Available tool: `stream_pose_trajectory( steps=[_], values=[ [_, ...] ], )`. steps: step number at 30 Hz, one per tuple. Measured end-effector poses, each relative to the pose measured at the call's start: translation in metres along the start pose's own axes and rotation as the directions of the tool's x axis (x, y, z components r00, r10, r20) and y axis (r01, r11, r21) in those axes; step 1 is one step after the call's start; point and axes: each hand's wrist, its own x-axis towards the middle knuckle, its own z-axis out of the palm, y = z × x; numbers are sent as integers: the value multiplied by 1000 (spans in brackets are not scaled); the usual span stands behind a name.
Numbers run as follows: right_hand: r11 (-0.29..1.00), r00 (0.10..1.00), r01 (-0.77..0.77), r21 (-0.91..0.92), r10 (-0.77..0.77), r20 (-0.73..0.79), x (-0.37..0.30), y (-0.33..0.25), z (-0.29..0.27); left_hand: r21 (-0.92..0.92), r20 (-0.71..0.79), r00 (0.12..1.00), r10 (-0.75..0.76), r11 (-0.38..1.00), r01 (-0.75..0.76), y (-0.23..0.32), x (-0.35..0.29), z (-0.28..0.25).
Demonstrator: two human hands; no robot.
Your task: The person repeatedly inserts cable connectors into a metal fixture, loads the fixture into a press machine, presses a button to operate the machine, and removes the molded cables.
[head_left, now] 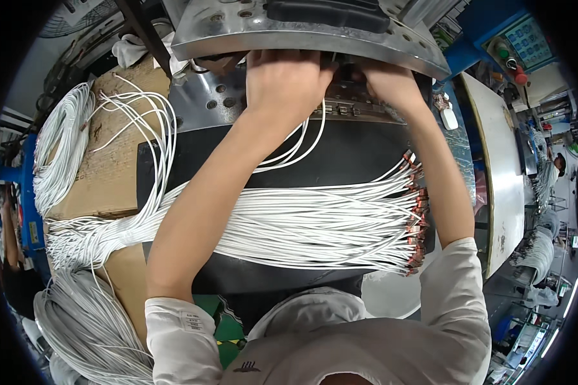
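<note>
Hands hidden under the plate

White cables (315,221) lie across the black mat (363,151), connectors (417,224) gathered rightward, probably for easy picking. Beyond, slack cables (323,120) rise beside the left hand (286,83), perhaps avoiding tugs. It and the right hand (392,83) reach beneath the steel plate (308,40); fingertips hidden, grip cannot be told.

You wear a pale grey shirt (372,340) with short sleeves (456,282) and a round neckband (348,373). A small dark mark (246,367) sits on its front, fine print (196,322) on the left sleeve (166,330). Your left hand (286,83) and right hand (390,85) are bare
</note>
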Motion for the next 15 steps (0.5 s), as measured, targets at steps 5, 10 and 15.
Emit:
stream_pose_trajectory(
  steps=[5,10,15],
  values=[
    [823,837,-475,312,313,449,-10,-28,4,20,155,969,-194,981,193,5,5,-4],
    [800,899,-423,425,311,308,-9,-30,13,-58,298,919,-259,956,289,1,14,-10],
    [728,893,-451,516,365,265,-7,-34,15,-11,288,942,-173,983,184,0,8,-8]
  ],
)
